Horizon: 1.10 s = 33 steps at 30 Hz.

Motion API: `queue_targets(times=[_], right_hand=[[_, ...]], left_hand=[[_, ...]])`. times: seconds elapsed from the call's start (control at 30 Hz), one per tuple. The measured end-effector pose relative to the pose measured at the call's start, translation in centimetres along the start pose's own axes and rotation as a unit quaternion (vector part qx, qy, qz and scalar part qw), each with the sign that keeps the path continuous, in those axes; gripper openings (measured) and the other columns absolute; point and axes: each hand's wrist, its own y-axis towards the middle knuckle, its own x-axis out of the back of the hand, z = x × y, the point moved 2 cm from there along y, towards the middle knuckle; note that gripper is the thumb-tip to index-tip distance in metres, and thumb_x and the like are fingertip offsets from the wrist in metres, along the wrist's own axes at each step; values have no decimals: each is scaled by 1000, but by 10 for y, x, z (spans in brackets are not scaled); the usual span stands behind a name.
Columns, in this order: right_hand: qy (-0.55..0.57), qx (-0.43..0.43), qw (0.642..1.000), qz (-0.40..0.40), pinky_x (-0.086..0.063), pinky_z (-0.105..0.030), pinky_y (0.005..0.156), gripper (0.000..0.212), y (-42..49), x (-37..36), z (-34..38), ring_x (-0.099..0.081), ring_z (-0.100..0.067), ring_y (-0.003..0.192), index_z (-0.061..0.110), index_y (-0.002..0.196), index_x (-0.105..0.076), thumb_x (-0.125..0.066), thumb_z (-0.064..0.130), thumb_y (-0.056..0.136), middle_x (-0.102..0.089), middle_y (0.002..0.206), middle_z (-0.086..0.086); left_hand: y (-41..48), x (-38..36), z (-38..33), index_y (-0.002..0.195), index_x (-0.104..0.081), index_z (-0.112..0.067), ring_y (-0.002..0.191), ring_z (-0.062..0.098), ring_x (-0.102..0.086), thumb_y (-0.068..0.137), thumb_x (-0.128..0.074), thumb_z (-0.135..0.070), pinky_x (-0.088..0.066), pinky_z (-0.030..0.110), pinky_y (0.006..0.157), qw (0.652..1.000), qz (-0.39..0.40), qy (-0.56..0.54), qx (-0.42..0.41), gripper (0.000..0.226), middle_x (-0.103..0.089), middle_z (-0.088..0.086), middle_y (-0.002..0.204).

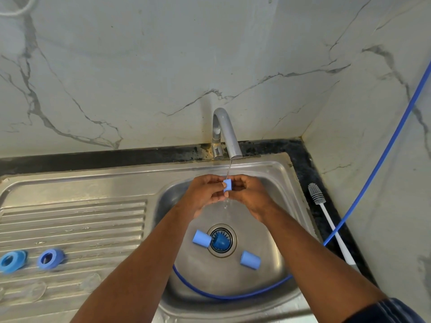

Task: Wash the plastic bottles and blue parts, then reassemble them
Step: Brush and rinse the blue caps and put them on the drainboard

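Head view: the left hand [205,194] and right hand [250,197] pinched a small blue cap [227,185] under the tap [227,134]'s thin stream, apparently rinsing it over the sink [256,164].

The person's right arm [314,248] wears a dark navy sleeve [384,311], seen only at the near right corner of the view. Its cloth looks smooth and slightly shiny, with soft folds and a few faint lighter lines running along it, and its edge crosses the arm on a slant. Beyond that edge the arm is bare to the wrist. The left arm [140,264] is bare along all of its visible length.
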Motion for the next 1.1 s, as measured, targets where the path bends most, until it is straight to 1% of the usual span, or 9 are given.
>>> queue_targets(times=[0.1, 0.17, 0.27, 0.4, 0.5, 0.67, 0.8, 0.9, 1.1], right_hand=[[-24, 10, 1000, -1, -63, -44, 82, 40, -2, 0, 0, -72, -25, 100, 19, 111, -69, -83, 1, 78, -73, 109, -6], [-110, 61, 992, -25, -63, -41, 78, 35, -2, -3, 4, -72, -25, 94, 22, 104, -69, -83, 4, 77, -73, 101, -3], [-275, 163, 946, -62, -54, -32, 73, 20, -2, -10, 14, -66, -18, 81, 15, 99, -70, -80, 19, 81, -71, 90, -2], [-338, 203, 915, -88, -47, -29, 69, 15, 1, -10, 18, -58, -16, 80, 11, 94, -69, -76, 20, 84, -67, 88, -3], [-336, 190, 918, -89, -39, -20, 69, 21, 0, -5, 14, -53, -11, 82, 13, 100, -71, -78, 19, 82, -66, 93, -2], [-315, 158, 933, -75, -46, -13, 74, 30, -4, 2, 9, -61, -7, 81, 14, 103, -74, -85, 18, 75, -69, 92, 5], [-276, 66, 958, -45, -58, -35, 87, 43, 1, 3, -6, -70, -12, 90, 17, 113, -72, -87, 29, 74, -75, 99, 3], [-250, 38, 967, -26, -59, -42, 88, 53, 5, 1, -13, -72, -11, 88, 21, 112, -71, -85, 40, 65, -76, 96, 6], [-212, 38, 976, 3, -58, -45, 91, 37, 8, -12, -12, -72, -18, 94, 26, 103, -69, -89, 17, 72, -76, 100, 1]], left_hand=[[-2, 0, 3, 117, -71, -6, 97, 24, -75, 97, -62, -2, -61, 36, 88, 1000, 7, -10, -6, 22, -75, 15, 110], [-3, 0, 3, 111, -72, -7, 95, 24, -76, 100, -59, -3, -62, 32, 79, 999, 7, -38, -2, 18, -76, 15, 106], [-1, 0, 5, 114, -72, -7, 96, 22, -76, 100, -61, -13, -61, 31, 76, 999, -4, -49, -8, 19, -77, 12, 104], [4, -2, 11, 117, -71, -7, 102, 22, -74, 99, -60, -10, -61, 31, 82, 998, -6, -57, -13, 20, -77, 12, 108], [3, -6, 12, 115, -70, -3, 96, 20, -75, 100, -58, -8, -61, 27, 76, 997, -2, -83, 4, 20, -76, 15, 108], [2, -9, 18, 115, -67, 6, 89, 23, -76, 101, -56, -4, -62, 28, 73, 993, -2, -103, 54, 20, -76, 20, 102], [0, -2, 19, 113, -69, 7, 86, 25, -76, 99, -63, -8, -62, 29, 73, 994, -18, -88, 56, 22, -76, 22, 99], [-2, 5, 17, 105, -71, 4, 81, 23, -77, 97, -67, -11, -62, 28, 72, 998, -26, -54, 37, 18, -77, 17, 89], [0, 17, 14, 96, -75, -4, 92, 30, -76, 94, -72, -14, -62, 37, 84, 999, -45, 26, -14, 10, -77, 19, 93]])
